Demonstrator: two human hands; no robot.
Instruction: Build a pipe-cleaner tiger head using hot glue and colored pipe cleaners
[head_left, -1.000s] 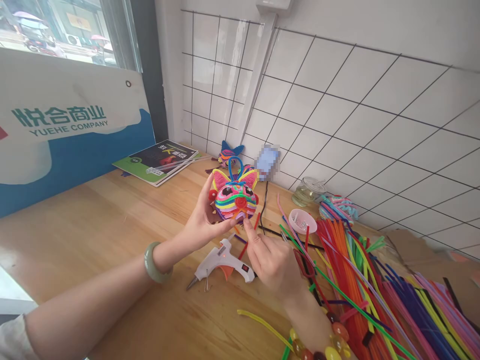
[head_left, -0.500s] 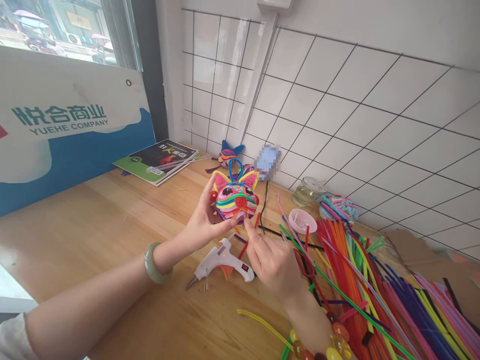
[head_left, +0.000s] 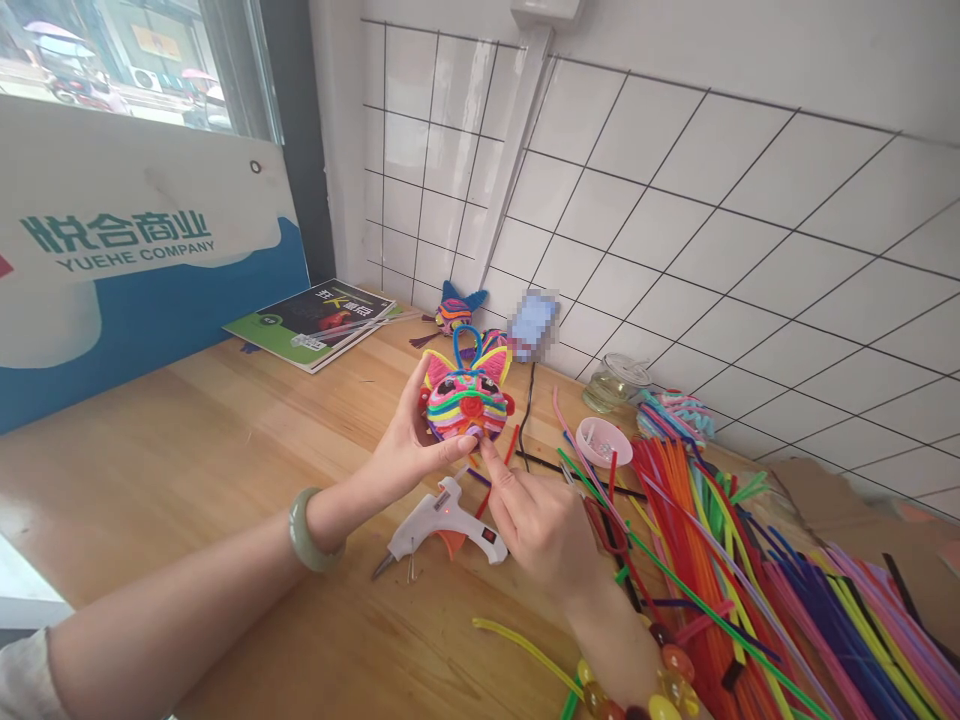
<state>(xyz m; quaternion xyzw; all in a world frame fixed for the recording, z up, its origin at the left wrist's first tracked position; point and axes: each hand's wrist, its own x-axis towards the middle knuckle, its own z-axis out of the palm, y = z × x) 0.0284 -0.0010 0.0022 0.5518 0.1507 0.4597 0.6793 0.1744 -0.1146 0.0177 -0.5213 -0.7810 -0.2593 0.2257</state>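
Observation:
My left hand (head_left: 409,445) is closed around a colourful pipe-cleaner cat head (head_left: 465,395) with pink ears and a blue loop on top, holding it up above the wooden table (head_left: 187,450). My right hand (head_left: 540,520) is just below it, fingers curled, with the index finger reaching up to touch the underside of the cat head. A red pipe-cleaner piece (head_left: 511,445) shows right beside that fingertip; whether the hand holds it I cannot make out.
A white glue gun (head_left: 442,520) lies on the table under my hands. A big heap of coloured pipe cleaners (head_left: 750,570) fills the right side. A pink dish (head_left: 604,441), glass jar (head_left: 616,382), second pipe-cleaner figure (head_left: 454,308) and magazine (head_left: 319,322) sit further back.
The cat head has come down slightly and tilted, and my left thumb has closed in under it. My right index finger stays against its underside.

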